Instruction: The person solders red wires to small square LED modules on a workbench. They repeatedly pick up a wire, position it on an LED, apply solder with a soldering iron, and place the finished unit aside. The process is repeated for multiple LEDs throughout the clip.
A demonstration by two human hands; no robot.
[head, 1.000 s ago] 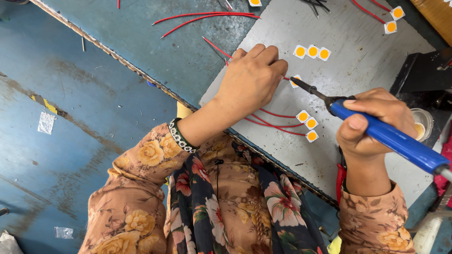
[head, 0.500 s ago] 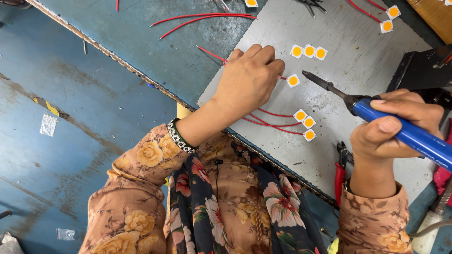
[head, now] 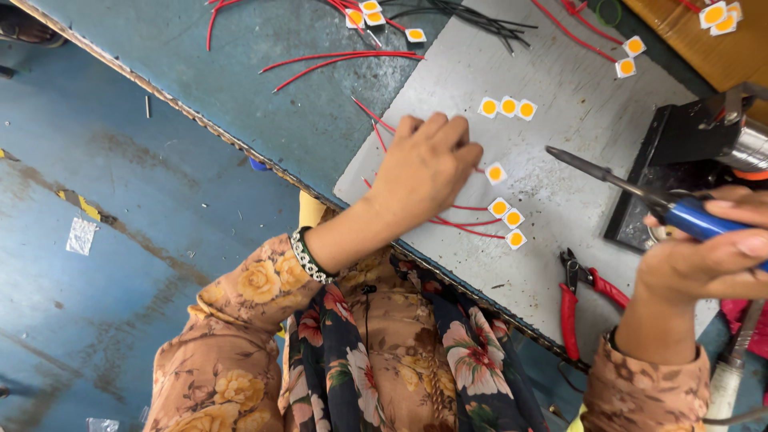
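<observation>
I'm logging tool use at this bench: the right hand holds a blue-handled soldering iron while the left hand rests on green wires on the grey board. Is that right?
Not quite: in the head view the wires under the left hand are red, not green. The rest holds: the right hand holds the blue-handled soldering iron, and the left hand rests on the grey board.

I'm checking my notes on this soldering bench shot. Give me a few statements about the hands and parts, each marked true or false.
1. The right hand holds a blue-handled soldering iron. True.
2. The iron's tip touches a chip. False: it is in the air above the grey board, apart from the chips.
3. The left hand rests on thin red wires on the board. True.
4. Red-handled pliers are in the left hand. False: they lie on the board near the right wrist.
5. A single square yellow LED chip lies just right of the left hand's fingers. True.
</observation>
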